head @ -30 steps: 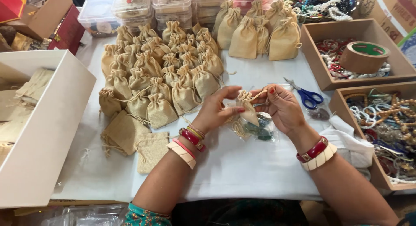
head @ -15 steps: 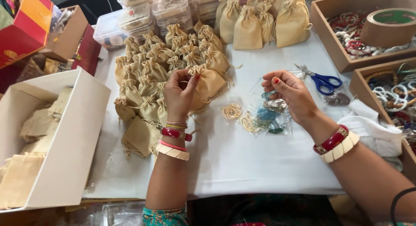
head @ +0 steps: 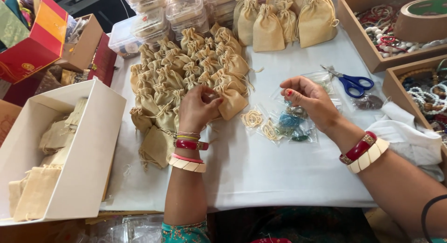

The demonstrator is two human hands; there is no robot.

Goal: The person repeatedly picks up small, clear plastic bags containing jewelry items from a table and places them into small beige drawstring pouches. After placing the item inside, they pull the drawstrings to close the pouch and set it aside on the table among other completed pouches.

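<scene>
My left hand (head: 198,108) rests at the near edge of a pile of small tan drawstring pouches (head: 186,70), its fingers pinching a filled pouch (head: 231,101) set down there. Farther right, my right hand (head: 309,97) hovers with curled fingers over small clear packets of jewellery (head: 288,124); whether it holds one I cannot tell. Coiled cream bead rings (head: 252,118) lie between the two hands. Both wrists wear red and cream bangles.
A white box (head: 88,145) with flat tan pouches stands at the left. Blue-handled scissors (head: 351,82) lie to the right. Wooden trays (head: 358,33) of beads and a tape roll (head: 421,17) sit at right. Taller pouches (head: 279,19) and clear plastic boxes (head: 186,12) stand behind.
A second ago both hands worked one pouch together at the centre. My left hand then carried it left and set it on the pile; my right hand went to the packets.
</scene>
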